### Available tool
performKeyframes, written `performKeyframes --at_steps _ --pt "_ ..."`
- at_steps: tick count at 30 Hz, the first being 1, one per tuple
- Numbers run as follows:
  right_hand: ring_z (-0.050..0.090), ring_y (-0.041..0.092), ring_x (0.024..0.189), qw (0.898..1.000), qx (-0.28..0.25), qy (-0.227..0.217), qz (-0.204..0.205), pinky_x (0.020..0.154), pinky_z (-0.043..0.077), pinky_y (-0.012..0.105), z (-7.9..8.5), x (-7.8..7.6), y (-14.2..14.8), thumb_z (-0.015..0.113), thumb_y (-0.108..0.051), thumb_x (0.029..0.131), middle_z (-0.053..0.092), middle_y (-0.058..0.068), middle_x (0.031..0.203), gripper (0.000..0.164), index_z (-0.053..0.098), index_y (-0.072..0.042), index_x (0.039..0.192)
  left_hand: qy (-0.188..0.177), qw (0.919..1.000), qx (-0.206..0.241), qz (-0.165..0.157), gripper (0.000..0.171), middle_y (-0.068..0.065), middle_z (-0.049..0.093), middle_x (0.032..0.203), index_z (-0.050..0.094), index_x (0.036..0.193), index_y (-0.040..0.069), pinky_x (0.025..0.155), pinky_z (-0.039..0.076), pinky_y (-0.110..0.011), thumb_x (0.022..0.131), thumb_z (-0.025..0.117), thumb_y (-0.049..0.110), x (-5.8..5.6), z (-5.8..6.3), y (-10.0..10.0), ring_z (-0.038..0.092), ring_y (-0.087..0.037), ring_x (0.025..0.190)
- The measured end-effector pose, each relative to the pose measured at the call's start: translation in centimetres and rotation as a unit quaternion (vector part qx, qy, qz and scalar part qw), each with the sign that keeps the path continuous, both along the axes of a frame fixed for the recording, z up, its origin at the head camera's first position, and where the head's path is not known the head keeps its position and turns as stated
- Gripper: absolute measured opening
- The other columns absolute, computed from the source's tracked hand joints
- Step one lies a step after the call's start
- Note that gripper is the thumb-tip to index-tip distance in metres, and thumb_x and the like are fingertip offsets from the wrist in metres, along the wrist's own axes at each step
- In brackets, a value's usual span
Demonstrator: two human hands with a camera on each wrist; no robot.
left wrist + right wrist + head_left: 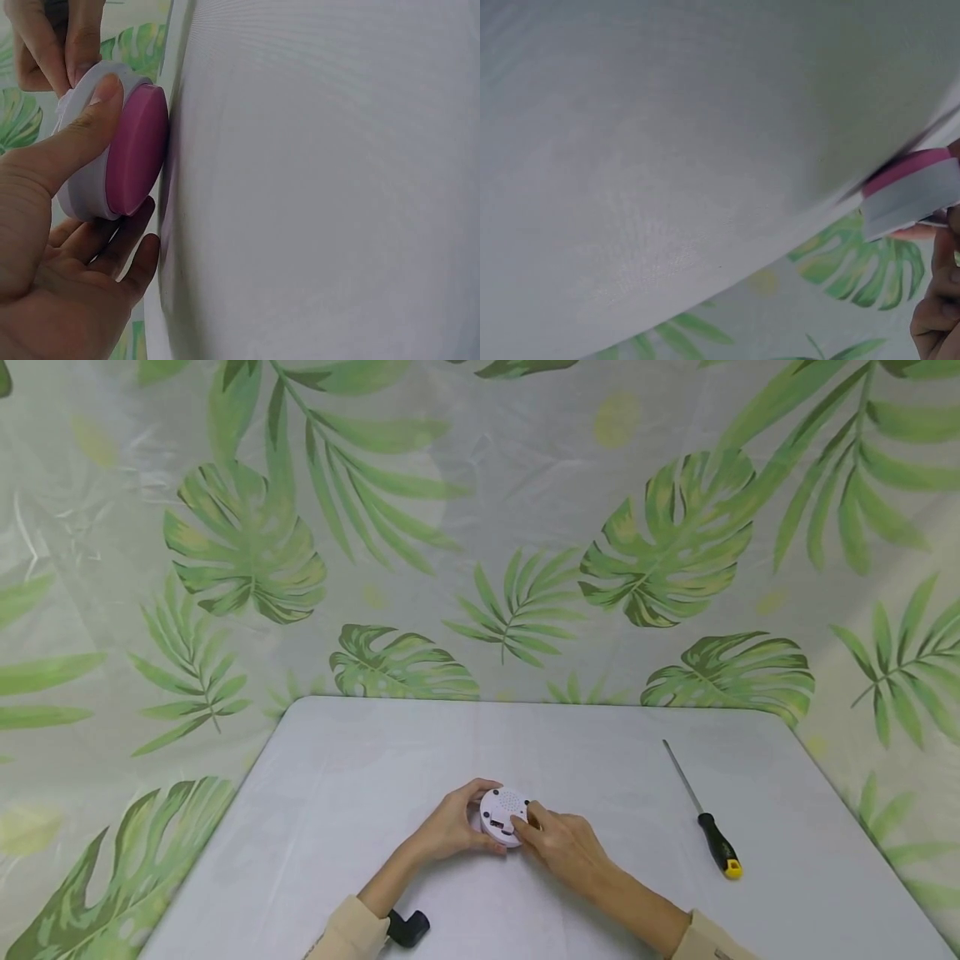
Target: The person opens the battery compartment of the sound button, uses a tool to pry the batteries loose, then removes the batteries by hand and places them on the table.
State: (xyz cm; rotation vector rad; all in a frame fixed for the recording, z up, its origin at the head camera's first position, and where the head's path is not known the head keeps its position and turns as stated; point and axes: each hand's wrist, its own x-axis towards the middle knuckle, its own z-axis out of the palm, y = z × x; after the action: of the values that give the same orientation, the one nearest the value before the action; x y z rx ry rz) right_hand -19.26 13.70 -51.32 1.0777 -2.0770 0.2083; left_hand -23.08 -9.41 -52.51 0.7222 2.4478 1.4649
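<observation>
Device [506, 802] held over the middle of the table [600, 752], we were into what looked like work on its slotted face: our left hand [452, 825] gripped the rim, our right hand [566, 845] pinched at its edge. Next move, we judged, called for a steady left and a nimble right. The wrist views gave us its pink dome [137, 154] facing the table, hidden from the head view, which alone showed a screwdriver [712, 835] on the table's right side!
</observation>
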Motion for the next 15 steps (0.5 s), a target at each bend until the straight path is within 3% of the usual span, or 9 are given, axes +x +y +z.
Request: performKeyframes --at_steps 4,8,11,15 --pt "0.030 -0.001 0.053 1.000 -0.007 -0.004 0.007 0.045 0.026 0.012 -0.05 -0.20 0.14 0.077 -0.021 0.090 0.054 -0.004 0.080 0.009 0.081 -0.016 0.096 0.003 1.0000 -0.004 0.000 0.088 -0.001 0.071 0.131 0.054 0.143 0.013 0.105 0.046 -0.038 0.067 0.099 0.020 -0.01 0.10 -0.03 0.064 -0.016 0.115" --pt "0.031 -0.004 0.055 0.999 -0.015 -0.036 0.011 0.047 0.025 0.009 -0.01 -0.31 0.28 0.086 -0.019 0.079 0.054 -0.006 0.079 0.018 0.083 -0.015 0.096 0.004 1.0000 -0.004 0.004 0.089 -0.001 0.072 0.130 0.055 0.142 0.013 0.107 0.045 -0.039 0.065 0.099 0.020 0.00 0.15 -0.05 0.064 -0.016 0.115" --pt "0.033 -0.005 0.056 0.996 -0.031 -0.084 0.018 0.049 0.026 0.007 0.03 -0.34 0.46 0.089 -0.017 0.075 0.055 -0.007 0.079 0.023 0.084 -0.014 0.097 0.007 1.0000 -0.005 0.004 0.089 -0.001 0.072 0.129 0.055 0.142 0.013 0.107 0.044 -0.039 0.065 0.099 0.021 0.01 0.09 -0.03 0.064 -0.016 0.114" --pt "0.033 -0.007 0.059 0.984 -0.048 -0.174 0.008 0.050 0.025 0.006 0.18 -0.32 0.65 0.086 -0.024 0.080 0.058 -0.007 0.080 0.026 0.084 -0.012 0.103 0.006 1.0000 -0.006 -0.002 0.089 -0.001 0.072 0.129 0.055 0.142 0.013 0.107 0.044 -0.039 0.066 0.099 0.021 0.01 -0.01 0.01 0.064 -0.016 0.116"
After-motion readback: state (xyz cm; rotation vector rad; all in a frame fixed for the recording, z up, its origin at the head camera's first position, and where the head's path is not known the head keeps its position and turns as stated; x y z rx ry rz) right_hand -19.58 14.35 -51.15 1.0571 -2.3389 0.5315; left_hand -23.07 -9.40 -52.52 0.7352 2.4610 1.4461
